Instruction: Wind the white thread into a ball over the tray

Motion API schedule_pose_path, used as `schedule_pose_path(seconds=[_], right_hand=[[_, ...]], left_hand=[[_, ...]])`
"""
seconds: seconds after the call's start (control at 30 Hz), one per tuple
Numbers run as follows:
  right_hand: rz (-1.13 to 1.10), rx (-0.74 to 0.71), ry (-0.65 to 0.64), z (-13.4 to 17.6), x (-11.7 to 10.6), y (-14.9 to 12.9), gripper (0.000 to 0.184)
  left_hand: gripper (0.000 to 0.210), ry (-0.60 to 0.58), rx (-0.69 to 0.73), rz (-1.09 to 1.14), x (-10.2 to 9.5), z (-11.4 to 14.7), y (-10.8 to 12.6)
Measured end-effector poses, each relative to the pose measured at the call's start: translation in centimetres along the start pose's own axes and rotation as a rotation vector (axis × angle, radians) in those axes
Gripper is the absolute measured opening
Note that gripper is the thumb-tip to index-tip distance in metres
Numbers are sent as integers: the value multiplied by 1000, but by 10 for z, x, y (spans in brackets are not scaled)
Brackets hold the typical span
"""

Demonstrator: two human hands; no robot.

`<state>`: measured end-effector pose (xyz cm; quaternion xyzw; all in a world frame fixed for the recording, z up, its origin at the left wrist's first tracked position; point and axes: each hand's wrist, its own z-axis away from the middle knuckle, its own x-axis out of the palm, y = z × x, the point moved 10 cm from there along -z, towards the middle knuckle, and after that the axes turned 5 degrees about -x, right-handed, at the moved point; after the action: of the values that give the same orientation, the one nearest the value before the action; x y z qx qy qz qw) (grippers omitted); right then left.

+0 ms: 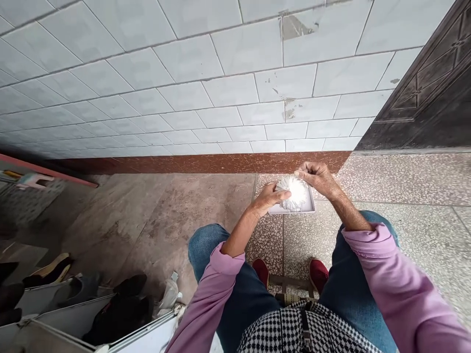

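Observation:
A shiny white, frilly round pom-pom-like bundle (297, 197) is held in front of my knees, its middle washed out by glare. My left hand (270, 198) grips it from the left, thumb laid across its front. At its upper right edge, my right hand (316, 177) is closed in a pinch of thumb and finger; whatever lies between the fingertips is too small to make out. Beneath the bundle sits a shallow pale tray (312, 206), mostly covered by the bundle and my left hand.
Ahead rises a white tiled wall (221, 93) with a brown base strip (206, 163). A dark door (427, 98) stands at the right. Shoes (51, 269) and a rack (88, 314) fill the lower left, beside a crumpled plastic bag (170, 294). My red shoes (260, 272) rest on speckled floor.

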<state>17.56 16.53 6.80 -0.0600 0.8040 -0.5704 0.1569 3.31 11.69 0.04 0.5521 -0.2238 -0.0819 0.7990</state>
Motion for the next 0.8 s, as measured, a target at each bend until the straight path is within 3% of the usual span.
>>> schedule_pose_path(seconds=[0.17,0.33,0.43,0.57,0.8], right_hand=[[-85,121,82,5,5,27,58],[14,224,50,14,36,43,50],[85,232,13,22,56,47,41],[221,178,-133,32,84,42,24],[300,136,-249,36,102,35,24]], left_hand=[[79,-19,58,229,4,2,14],[73,151,208,445,-19,2,34],[68,237,240,459,-34,1,34],[60,331,272,448,-53,2,27],[61,430,250,376,-74,2,14]])
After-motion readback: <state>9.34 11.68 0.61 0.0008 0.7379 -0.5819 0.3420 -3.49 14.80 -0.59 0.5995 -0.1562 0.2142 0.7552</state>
